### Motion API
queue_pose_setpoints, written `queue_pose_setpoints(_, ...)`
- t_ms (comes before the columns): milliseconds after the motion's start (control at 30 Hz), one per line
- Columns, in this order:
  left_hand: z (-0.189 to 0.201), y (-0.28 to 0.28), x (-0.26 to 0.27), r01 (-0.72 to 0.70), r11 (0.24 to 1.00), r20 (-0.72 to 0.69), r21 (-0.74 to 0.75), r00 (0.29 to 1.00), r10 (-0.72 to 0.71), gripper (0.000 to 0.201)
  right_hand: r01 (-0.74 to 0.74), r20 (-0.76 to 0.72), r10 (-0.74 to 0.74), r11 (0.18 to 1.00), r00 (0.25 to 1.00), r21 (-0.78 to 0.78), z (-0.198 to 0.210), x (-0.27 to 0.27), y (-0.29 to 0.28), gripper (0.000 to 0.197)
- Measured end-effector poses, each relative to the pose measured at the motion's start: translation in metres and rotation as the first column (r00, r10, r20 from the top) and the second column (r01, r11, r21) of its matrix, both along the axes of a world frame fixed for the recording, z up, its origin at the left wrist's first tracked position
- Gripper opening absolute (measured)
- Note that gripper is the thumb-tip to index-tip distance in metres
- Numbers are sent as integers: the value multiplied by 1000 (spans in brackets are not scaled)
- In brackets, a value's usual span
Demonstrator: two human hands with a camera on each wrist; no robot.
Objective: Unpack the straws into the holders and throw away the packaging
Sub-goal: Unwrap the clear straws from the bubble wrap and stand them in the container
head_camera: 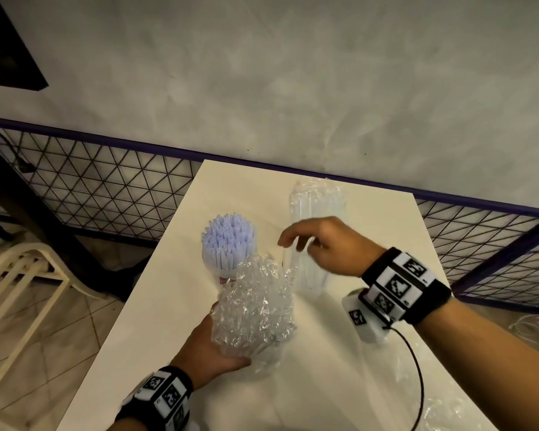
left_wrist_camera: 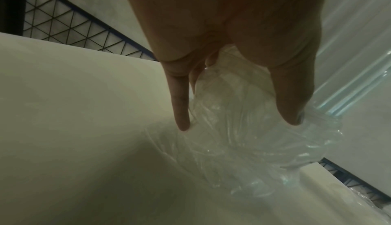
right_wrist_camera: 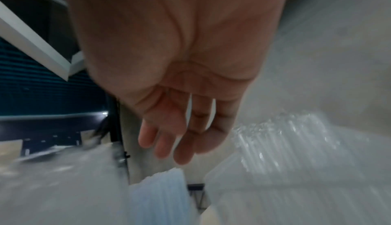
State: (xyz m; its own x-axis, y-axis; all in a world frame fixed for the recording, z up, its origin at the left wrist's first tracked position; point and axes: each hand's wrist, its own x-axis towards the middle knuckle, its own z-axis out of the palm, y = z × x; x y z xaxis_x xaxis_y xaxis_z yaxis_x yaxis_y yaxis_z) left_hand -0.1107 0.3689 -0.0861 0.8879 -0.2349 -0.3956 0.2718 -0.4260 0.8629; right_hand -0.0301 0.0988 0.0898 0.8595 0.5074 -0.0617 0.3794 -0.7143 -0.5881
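A holder full of upright pale blue straws [head_camera: 227, 247] stands left of centre on the white table [head_camera: 156, 306]. In front of it my left hand [head_camera: 209, 346] grips a crumpled wad of clear plastic packaging [head_camera: 255, 309], whose folds show between thumb and fingers [left_wrist_camera: 243, 128] in the left wrist view. My right hand [head_camera: 321, 244] hovers open, fingers relaxed [right_wrist_camera: 180, 138], above a sealed clear pack of straws [head_camera: 316, 206] lying behind it. That pack [right_wrist_camera: 285, 145] and the blue straws [right_wrist_camera: 158, 193] show blurred below the right palm.
More loose clear plastic [head_camera: 442, 409] lies at the table's front right corner. A black wire-mesh fence with a purple rail [head_camera: 106, 185] runs behind the table. A cream plastic chair [head_camera: 19, 281] stands on the tiled floor to the left.
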Motion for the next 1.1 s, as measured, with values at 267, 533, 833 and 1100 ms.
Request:
queue_pose_setpoints(267,0,0,0,-22,1000,-45,-1,999,22,100,76,-201,-44,985,979,154,-46,-38,10,60)
queue_pose_setpoints(533,0,-2,0,-23,1000,-3,5,1000,23,93,148,-229,-94,961,969,234,-66,-45,18,45)
queue_pose_setpoints(833,1,-3,0,-25,999,2,34,1000,25,91,328,-208,-266,865,941,380,-49,-45,14,14)
queue_pose_setpoints(1100,2,-4,0,-16,1000,-6,9,1000,16,88,305,-199,-238,834,951,460,-26,-41,17,23)
